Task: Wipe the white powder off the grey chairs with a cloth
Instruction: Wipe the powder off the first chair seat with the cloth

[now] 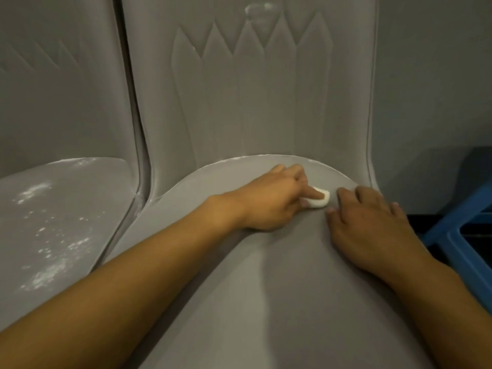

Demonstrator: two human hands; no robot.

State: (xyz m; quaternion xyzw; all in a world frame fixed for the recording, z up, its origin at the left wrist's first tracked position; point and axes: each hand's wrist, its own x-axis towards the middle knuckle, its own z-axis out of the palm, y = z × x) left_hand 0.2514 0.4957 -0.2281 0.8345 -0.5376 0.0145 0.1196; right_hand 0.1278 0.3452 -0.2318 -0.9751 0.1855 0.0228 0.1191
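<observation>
Off at the edge, a blue plastic stool [452, 231], only its corner showing. Behind and above it runs a plain grey wall [431, 75], dimly lit, with shadow darkening just over the stool.

A wadded white cloth [318, 201] lies on the middle grey chair [266, 288]. The left grey chair [93, 187] carries scattered white powder [40, 278].
</observation>
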